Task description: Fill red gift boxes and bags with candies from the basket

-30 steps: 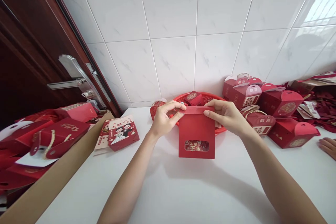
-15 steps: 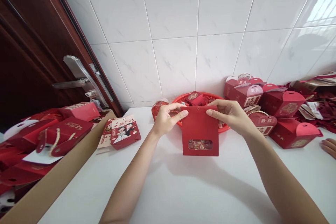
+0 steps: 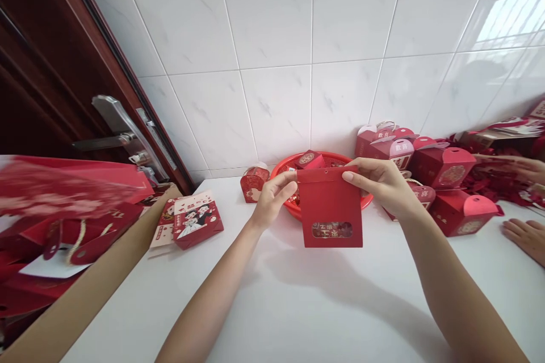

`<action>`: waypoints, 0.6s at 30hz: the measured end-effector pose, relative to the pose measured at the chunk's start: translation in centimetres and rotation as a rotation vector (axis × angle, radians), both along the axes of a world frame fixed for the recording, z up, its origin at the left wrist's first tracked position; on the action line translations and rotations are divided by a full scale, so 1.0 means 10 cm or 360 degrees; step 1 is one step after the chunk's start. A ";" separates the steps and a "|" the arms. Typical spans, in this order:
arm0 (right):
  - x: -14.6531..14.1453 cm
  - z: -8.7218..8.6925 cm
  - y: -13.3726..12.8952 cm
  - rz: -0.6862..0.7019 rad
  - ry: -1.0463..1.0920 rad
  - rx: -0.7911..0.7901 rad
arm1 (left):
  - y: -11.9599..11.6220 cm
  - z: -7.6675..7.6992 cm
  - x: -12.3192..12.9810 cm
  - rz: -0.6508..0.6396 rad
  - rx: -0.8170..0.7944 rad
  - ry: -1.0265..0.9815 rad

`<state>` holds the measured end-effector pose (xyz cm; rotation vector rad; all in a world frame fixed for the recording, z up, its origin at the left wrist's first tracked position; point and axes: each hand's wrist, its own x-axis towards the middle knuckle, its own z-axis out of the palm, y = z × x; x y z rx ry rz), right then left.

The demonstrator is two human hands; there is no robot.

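Note:
A flat-fronted red paper gift box (image 3: 332,198) hangs upright just above the white table, its folded top toward me. A clear window near its bottom shows packets with gold lettering inside. My right hand (image 3: 381,184) pinches the top right corner, thumb in front and fingers behind. At the top left corner, my left hand (image 3: 275,198) is closed with thumb and index finger at the edge; the thumb no longer overlaps the front. Behind the box stands a red plastic basket (image 3: 283,168) holding a small dark red box (image 3: 309,160) and other packets, partly hidden.
Several red handled boxes (image 3: 443,167) stand at the right, near a co-worker's hands (image 3: 525,238). A small red box (image 3: 254,184) is left of the basket. A couple-printed box (image 3: 198,221) lies farther left, beside a carton (image 3: 91,272) full of red boxes, with a blurred red piece above it.
The gift box has shifted slightly right, and my left thumb has slid off its front to the edge. A blurred red piece appears over the carton. Another co-worker's hand shows at right.

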<state>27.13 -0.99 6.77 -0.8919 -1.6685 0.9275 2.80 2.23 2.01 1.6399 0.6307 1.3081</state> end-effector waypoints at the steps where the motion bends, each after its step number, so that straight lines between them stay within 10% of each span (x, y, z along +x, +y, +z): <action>1: 0.03 0.01 -0.01 -0.0039 0.0012 0.0018 | 0.00 -0.07 0.00 -0.0018 -0.0025 -0.0006; 10: 0.55 0.02 -0.20 -0.0572 0.0169 0.0146 | -0.32 -0.84 -0.24 0.0327 0.0052 0.0614; 18: 1.33 0.41 -0.49 -0.1895 0.0243 0.0748 | -0.41 -1.12 -0.18 0.0059 0.0014 0.0874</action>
